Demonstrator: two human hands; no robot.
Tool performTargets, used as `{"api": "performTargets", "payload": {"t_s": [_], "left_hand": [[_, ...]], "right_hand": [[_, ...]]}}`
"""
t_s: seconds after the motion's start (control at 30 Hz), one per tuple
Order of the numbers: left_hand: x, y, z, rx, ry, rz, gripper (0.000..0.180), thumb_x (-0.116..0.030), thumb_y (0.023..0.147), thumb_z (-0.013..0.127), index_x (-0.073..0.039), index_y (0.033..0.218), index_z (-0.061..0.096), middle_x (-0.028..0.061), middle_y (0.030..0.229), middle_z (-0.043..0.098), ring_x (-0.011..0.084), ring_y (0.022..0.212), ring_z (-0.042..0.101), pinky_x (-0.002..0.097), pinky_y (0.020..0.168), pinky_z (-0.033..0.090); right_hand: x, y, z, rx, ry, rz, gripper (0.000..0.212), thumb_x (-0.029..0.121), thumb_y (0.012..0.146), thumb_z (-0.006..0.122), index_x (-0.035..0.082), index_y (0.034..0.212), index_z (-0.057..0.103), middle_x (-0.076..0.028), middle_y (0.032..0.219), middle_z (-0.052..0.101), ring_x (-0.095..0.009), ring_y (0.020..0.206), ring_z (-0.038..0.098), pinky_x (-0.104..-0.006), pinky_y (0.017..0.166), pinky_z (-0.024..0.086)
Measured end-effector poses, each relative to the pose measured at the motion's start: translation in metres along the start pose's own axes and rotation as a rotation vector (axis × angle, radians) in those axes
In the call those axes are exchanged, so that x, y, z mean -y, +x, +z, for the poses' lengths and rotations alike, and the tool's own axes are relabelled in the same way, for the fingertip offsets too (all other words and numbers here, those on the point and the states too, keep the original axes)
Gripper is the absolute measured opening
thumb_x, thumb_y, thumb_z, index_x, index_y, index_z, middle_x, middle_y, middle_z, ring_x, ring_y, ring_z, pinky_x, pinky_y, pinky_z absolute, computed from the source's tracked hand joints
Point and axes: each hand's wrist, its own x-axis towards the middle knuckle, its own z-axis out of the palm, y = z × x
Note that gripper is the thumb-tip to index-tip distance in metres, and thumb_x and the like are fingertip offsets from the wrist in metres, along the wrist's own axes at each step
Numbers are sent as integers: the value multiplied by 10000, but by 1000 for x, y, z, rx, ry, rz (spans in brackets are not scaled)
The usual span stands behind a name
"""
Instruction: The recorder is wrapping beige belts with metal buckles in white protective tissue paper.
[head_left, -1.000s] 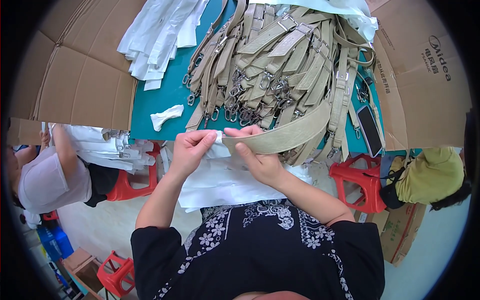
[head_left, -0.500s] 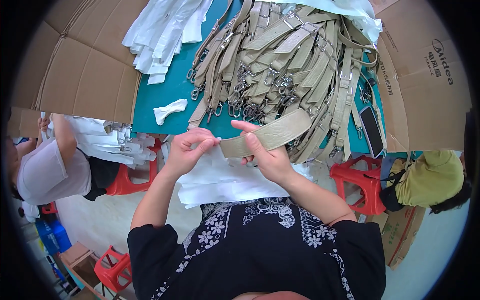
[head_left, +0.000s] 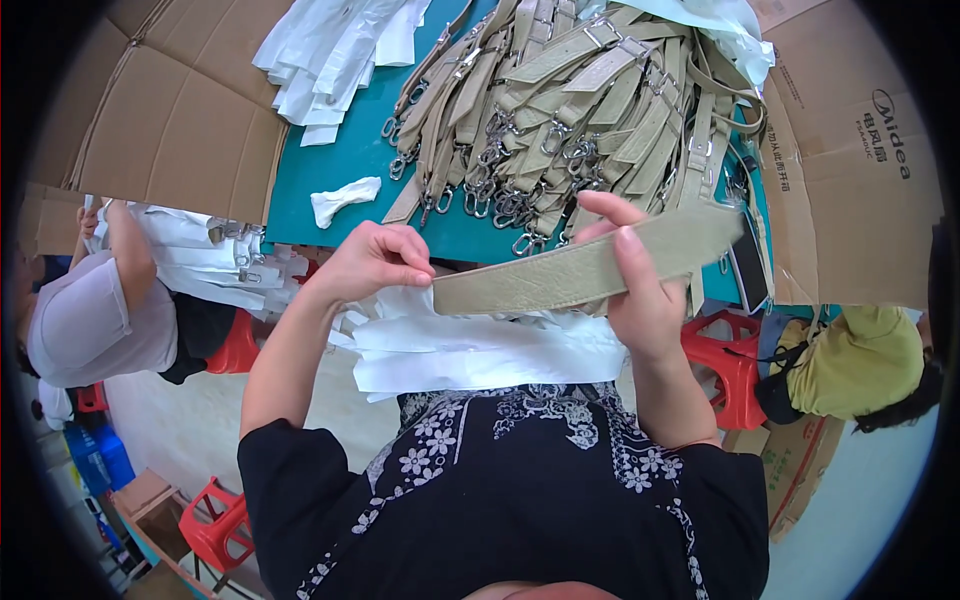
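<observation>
A beige strap (head_left: pixel 560 274) stretches level in front of my chest. My left hand (head_left: pixel 372 262) pinches its left end with closed fingers. My right hand (head_left: pixel 630 290) wraps around its middle, thumb on top. The strap's right end runs toward the heap of like beige straps with metal clips (head_left: pixel 560 110) on the green table (head_left: pixel 350 160). A stack of white wrapping sheets (head_left: pixel 470 350) lies on my lap under both hands.
White sheets (head_left: pixel 330 50) are piled at the table's far left, and a crumpled white scrap (head_left: pixel 345 197) lies nearer. Cardboard (head_left: pixel 160 120) flanks the table left and right (head_left: pixel 850 160). A person in white (head_left: pixel 90 320) sits left, another in yellow (head_left: pixel 860 365) right. Red stools (head_left: pixel 725 350) stand nearby.
My hands have spread apart along the strap: the right hand slid to the right and the strap now lies flatter and more stretched out.
</observation>
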Motion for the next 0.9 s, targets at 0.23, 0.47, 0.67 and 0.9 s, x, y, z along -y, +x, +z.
{"api": "performTargets", "payload": {"t_s": [0.23,0.47,0.67,0.9], "left_hand": [[-33,-8,-2,-100,-126,117,105,24,639,720,-42,689,655,35,727,565,124,697,532,236,634,425],[-58,-28,-19,-140,-68,493,75,-12,668,717,-30,693,649,35,699,565,152,726,513,286,688,412],[-61,-29,-11,-213,-345,331,67,-44,691,705,-30,678,641,30,682,548,166,731,509,309,711,408],[-58,-7,-9,-303,-390,175,62,-65,740,680,-38,714,631,7,740,560,75,720,497,220,675,379]], "right_hand": [[-13,15,55,272,-433,-366,291,177,909,423,38,1129,552,-15,785,537,-62,621,477,-220,544,407],[53,50,40,71,-373,-544,255,165,908,455,-9,1032,596,-20,739,591,-62,668,527,-199,588,405],[42,55,53,255,-509,-412,215,169,889,508,46,1038,603,-57,946,618,-123,780,569,-253,689,444],[-7,59,65,350,-528,-391,311,241,861,544,67,1116,566,-61,862,629,-140,771,595,-291,685,466]]}}
